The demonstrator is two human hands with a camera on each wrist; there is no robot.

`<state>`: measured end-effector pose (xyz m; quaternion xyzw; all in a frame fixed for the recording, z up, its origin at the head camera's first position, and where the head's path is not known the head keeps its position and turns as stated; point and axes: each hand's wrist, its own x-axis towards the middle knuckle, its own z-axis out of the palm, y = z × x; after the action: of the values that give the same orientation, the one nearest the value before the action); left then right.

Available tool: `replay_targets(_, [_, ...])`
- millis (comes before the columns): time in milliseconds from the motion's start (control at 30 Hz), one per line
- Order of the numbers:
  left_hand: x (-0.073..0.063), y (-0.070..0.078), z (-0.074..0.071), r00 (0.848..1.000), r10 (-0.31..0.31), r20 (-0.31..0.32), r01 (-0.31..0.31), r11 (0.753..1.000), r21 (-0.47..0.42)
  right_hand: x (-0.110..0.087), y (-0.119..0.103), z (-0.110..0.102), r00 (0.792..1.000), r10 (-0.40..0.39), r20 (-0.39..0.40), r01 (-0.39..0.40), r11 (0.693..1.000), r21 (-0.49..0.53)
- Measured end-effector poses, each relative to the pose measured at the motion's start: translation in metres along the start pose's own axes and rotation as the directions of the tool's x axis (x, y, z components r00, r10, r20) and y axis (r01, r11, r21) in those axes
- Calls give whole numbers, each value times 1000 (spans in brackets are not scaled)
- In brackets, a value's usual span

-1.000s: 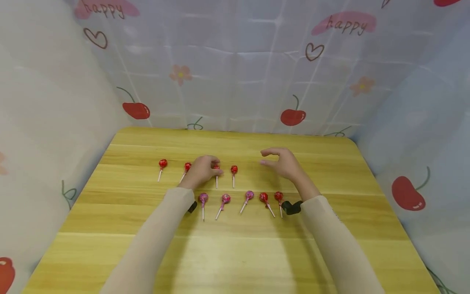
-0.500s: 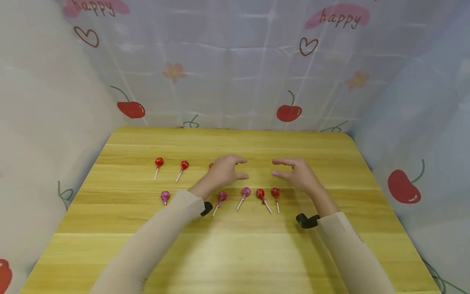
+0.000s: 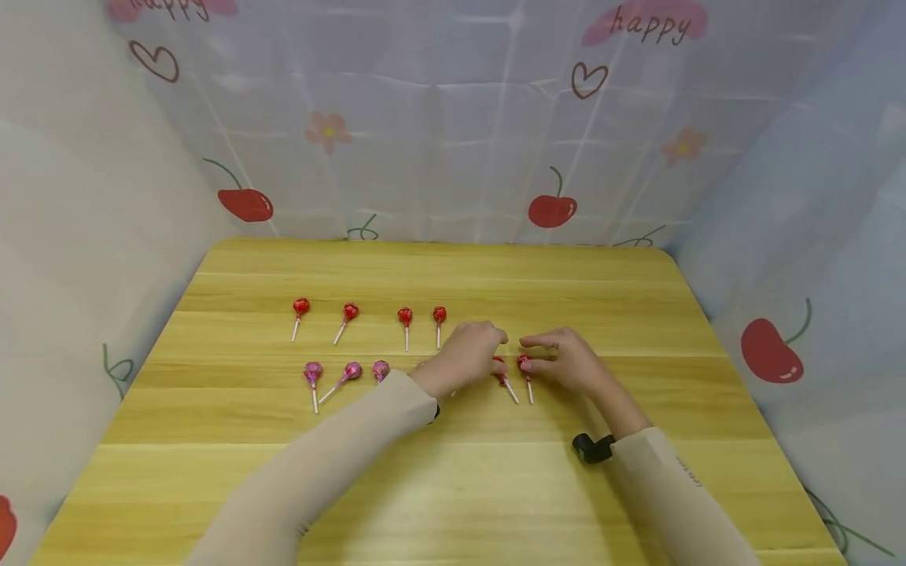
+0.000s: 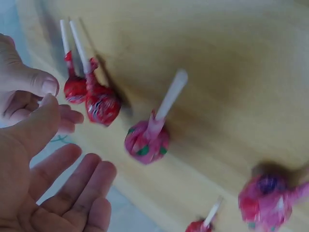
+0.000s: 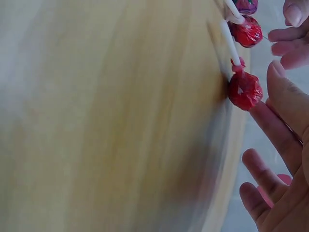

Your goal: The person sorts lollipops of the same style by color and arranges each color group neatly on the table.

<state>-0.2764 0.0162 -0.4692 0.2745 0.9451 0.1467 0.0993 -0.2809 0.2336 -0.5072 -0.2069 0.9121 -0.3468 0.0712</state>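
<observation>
My left hand (image 3: 463,358) hovers over the front row of lollipops, fingers loosely bent and holding nothing. It hides part of that row in the head view. A pink lollipop (image 4: 147,142) lies beside it in the left wrist view. My right hand (image 3: 569,365) is at the row's right end, its thumb and index finger spread beside the outermost red lollipop (image 5: 245,90). Whether a fingertip touches the candy, I cannot tell. Another red lollipop (image 3: 511,391) lies just left of that one, between the two hands.
Several red lollipops (image 3: 405,316) form a back row on the wooden table (image 3: 467,487). At the front row's left end are purple-pink lollipops (image 3: 313,373). Patterned sheeting (image 3: 439,157) stands behind the table and along both sides.
My left hand has moved right and nearer from the back row to the front row, uncovering the red lollipops there. My right hand has come nearer, down to the front row's right end.
</observation>
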Motion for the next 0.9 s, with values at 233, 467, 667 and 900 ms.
replay_targets(233, [2, 0, 9, 1000, -11, 18, 12, 1000, -10, -1, 0, 8, 1000, 18, -23, -19, 999, -49])
replay_targets(467, [5, -1, 17, 1000, -13, 2, 13, 1000, -3, -5, -1, 11, 997, 76, -25, -78, 994, -72])
replay_targets(667, [7, 1, 19, 1000, -15, 6, 16, 1000, -27, -7, 0, 12, 996, 81, -29, -83, 994, -72])
replay_targets(900, [8, 5, 20, 1000, -14, 14, 15, 998, -68, -9, 0, 13, 996, 83, -38, -87, 987, -134])
